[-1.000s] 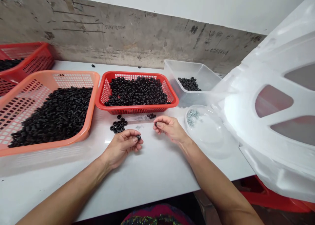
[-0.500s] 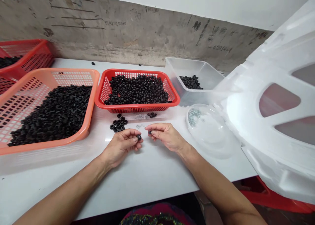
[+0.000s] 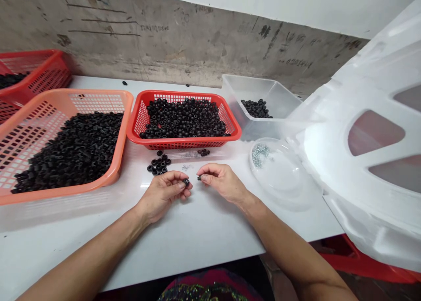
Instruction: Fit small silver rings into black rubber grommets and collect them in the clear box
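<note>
My left hand pinches a black ring-like part between thumb and forefinger. Just to its right, my right hand is closed on a small black piece, whose exact shape is too small to make out. The two pieces are apart, with a narrow gap between them. Beyond the left hand lies a loose group of black rings on the white table. A few tiny silvery bits lie in front of the hands, and several small black pieces sit farther back.
A red basket of black rings stands behind the hands. An orange basket of small black parts is at left, another red basket beyond. Right are a clear bin, a clear dish with silvery bits, and a white moulded plastic object.
My right hand has turned the small black piece slightly between its fingertips. My left hand keeps its hold on the ring-like part, and the view has shifted a little.
</note>
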